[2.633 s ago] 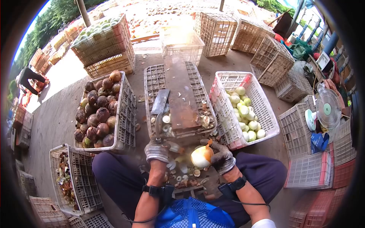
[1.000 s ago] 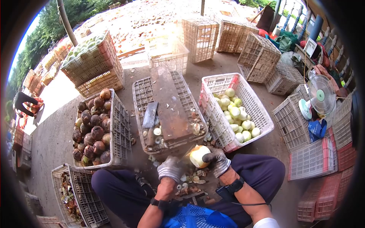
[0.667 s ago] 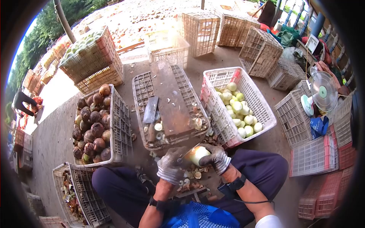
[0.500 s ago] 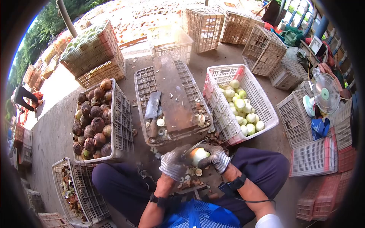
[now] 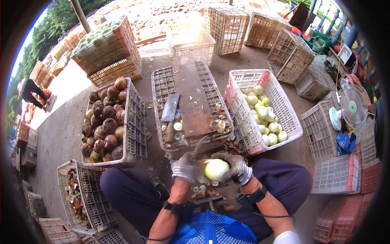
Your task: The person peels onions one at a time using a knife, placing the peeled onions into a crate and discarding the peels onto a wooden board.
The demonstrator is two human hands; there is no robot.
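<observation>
My left hand (image 5: pixel 184 167), in a striped work glove, is closed around a curved knife (image 5: pixel 199 146); the blade points up and away, and the fingers hide its handle. Gripped in my gloved right hand (image 5: pixel 236 167) is a pale, peeled onion (image 5: pixel 216 170), just right of the knife. Ahead of both hands stands an upturned crate (image 5: pixel 162 86) with a worn board (image 5: pixel 190 101) across its top. A broad cleaver (image 5: pixel 170 107) lies on it, left of the board. Onion scraps (image 5: pixel 211 192) litter the area below my hands.
To the left, a crate (image 5: pixel 136 134) holds dark, unpeeled onions (image 5: pixel 106 124). A white crate (image 5: pixel 290 110) on the right holds peeled onions (image 5: pixel 266 118). A scrap crate (image 5: pixel 95 191) stands by my left knee. Right are stacked crates (image 5: pixel 335 175) and a fan (image 5: pixel 353 106). A person (image 5: pixel 32 92) bends over far left.
My left hand has swung the knife away from the onion, its blade now pointing up. The onion has turned in my right hand and shows more pale surface. The view has shifted slightly.
</observation>
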